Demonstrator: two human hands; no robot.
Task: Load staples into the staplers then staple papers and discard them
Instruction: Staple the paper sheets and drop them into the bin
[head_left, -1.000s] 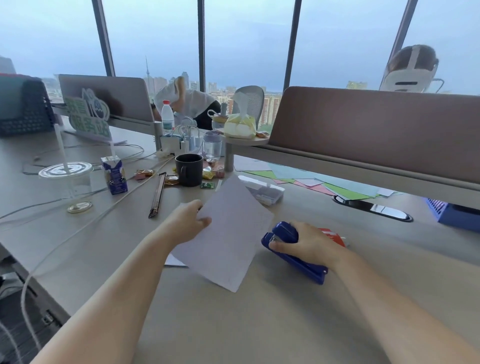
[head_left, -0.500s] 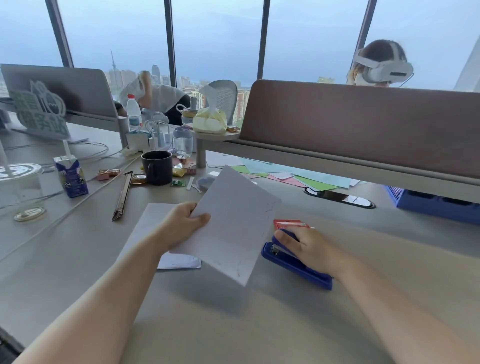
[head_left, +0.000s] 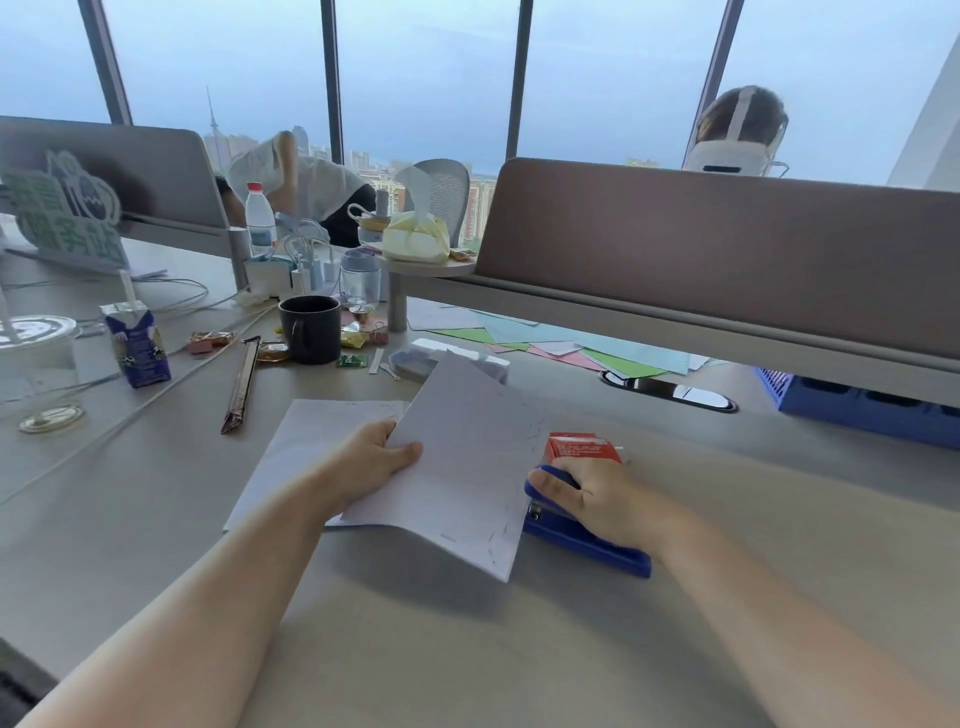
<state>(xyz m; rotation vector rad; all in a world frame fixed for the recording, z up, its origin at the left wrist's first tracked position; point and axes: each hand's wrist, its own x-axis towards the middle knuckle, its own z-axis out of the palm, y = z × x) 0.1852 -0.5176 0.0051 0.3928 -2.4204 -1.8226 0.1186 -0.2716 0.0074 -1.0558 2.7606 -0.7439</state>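
Left hand (head_left: 376, 457) grips a white sheet (head_left: 462, 467) by its left edge, thumb on top, and holds it tilted above the desk (head_left: 467, 649). That sheet bears many small staple marks, and its right edge meets the front of the blue stapler (head_left: 582, 530). Right hand (head_left: 597, 493) lies closed over the stapler's top, fingers curled down its far side, thumb at the front end; the stapler's base sits flat on the desk. Just behind the stapler, touching the right hand's knuckles, is a red staple box (head_left: 582, 447). Left of the stapler, under the held sheet, a second sheet (head_left: 311, 447) lies flat on the desk. Farther back and left of the stapler stands a black mug (head_left: 310, 328), with candy wrappers around it and a long dark packet (head_left: 240, 383) to its left. A blue carton (head_left: 136, 345) with a straw stands farther left. Behind the stapler, coloured papers (head_left: 571, 345) spread under the divider (head_left: 727, 249). A blue basket (head_left: 857, 405) sits to the stapler's right rear.
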